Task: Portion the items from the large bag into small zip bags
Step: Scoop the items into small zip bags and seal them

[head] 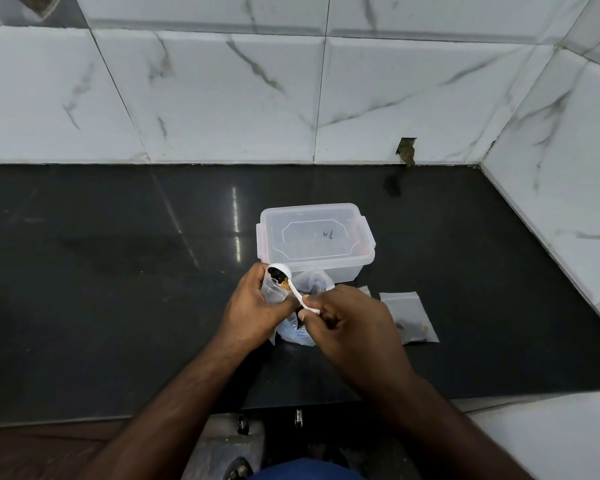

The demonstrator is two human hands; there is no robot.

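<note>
My left hand (252,306) grips a small clear zip bag (272,292) upright, its mouth facing up. My right hand (347,318) pinches the handle of a white plastic spoon (293,289). The spoon's bowl, loaded with dark and amber pieces, sits at the mouth of the small bag. Under and behind both hands, the large clear bag (309,308) with blue print lies on the black counter, partly hidden. To the right lies a flat small zip bag (409,318) with a few dark pieces inside.
A clear plastic lidded container (314,242) stands on the black counter (118,271) just behind the hands. White marble-pattern tiled walls (222,98) close the back and right side. The counter's front edge runs below my forearms.
</note>
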